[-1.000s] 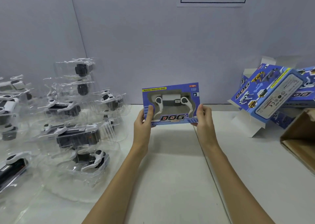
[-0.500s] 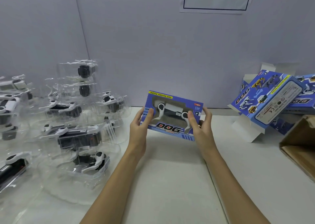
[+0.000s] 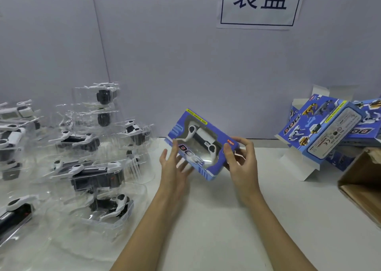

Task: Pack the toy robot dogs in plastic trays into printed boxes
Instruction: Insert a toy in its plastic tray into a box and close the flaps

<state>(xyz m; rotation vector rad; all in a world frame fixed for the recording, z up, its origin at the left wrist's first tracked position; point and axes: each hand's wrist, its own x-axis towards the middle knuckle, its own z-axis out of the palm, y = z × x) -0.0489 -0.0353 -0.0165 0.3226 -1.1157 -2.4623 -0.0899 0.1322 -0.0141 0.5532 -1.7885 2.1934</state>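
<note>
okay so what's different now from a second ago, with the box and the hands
The blue windowed box has been turned from level and facing the camera to a slant, its left end tipped up and away. The left hand has let go of the box's edge; its fingers now spread open under the lower end. The right hand still pinches the right end. The stack of clear trays with toy dogs and the empty printed boxes stayed put.
</note>
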